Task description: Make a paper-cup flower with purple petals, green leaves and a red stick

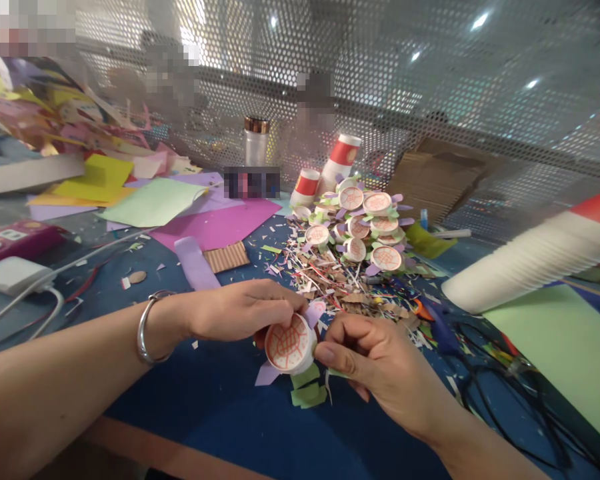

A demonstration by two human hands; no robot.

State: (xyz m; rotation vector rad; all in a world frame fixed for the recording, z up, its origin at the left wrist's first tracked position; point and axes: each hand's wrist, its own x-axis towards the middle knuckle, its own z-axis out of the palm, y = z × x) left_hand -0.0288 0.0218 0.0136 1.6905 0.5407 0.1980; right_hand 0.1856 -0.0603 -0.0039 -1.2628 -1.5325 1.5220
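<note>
My left hand (245,310) grips a cut-down paper cup bottom (289,343) from behind. Its round face carries orange shell-like lines, and purple paper tabs (316,313) stick out at the top and lower left. At the cup's right side my right hand (380,370) is closed in a pinch, its thumb tip against or very near the rim. A small green paper piece (336,374) shows beneath that thumb. Several green paper pieces (308,393) lie on the blue table just below the cup. The fingertips behind the cup are hidden.
Finished-looking cup turtles (359,228) are piled beyond my hands, among paper scraps (320,277). A long stack of paper cups (525,260) lies at right, near black cables (505,413). Coloured sheets (155,200), a white charger (15,275) and its cable sit left.
</note>
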